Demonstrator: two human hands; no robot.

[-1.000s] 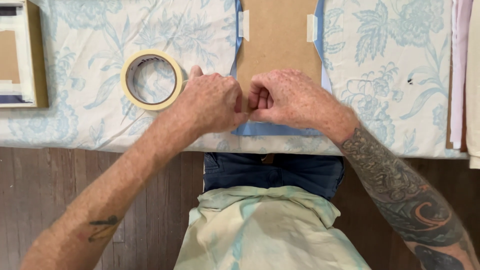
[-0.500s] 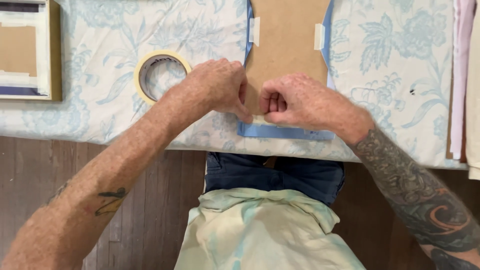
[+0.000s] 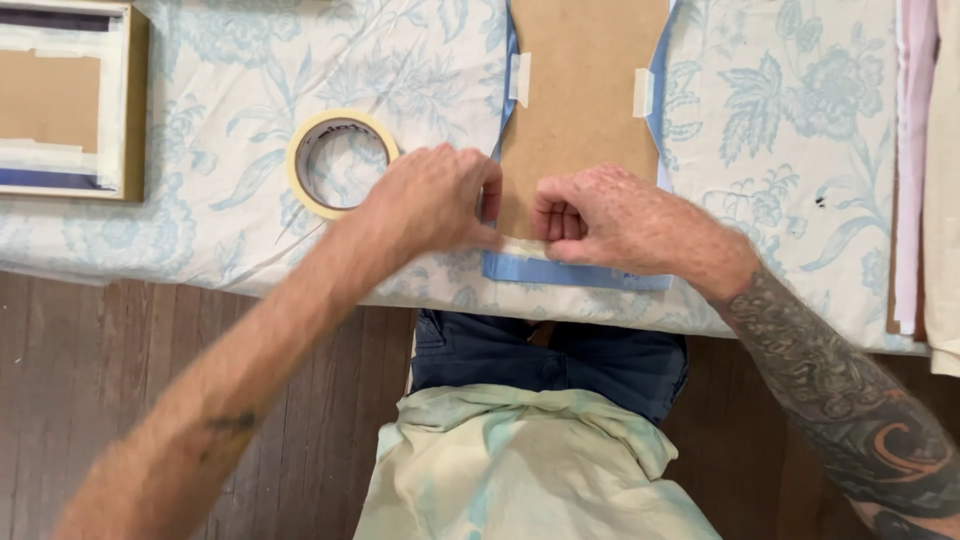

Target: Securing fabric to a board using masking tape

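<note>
Nearest the camera, a pale green shirt (image 3: 520, 470) and dark blue trousers (image 3: 550, 360) press against the edge of the bench (image 3: 200, 260), which is draped in a blue-flowered cloth. Just beyond, the left hand (image 3: 430, 205) and the right hand (image 3: 610, 220) meet at the near end of a brown board (image 3: 580, 110) wrapped in blue cloth (image 3: 570, 270). Both hands have slid slightly farther apart along that edge than half a second ago, a sign the strip of tape (image 3: 525, 245) there is being smoothed down. The left grip is loosely curled, thumb pressing the strip; the right is nearly a fist, fingertips pinching the fold. To the left lies a tape roll (image 3: 340, 160), unmoved. Farther up, two tape tabs (image 3: 520, 78) hold the cloth's sides. A framed panel (image 3: 70, 100) sits far left.
</note>
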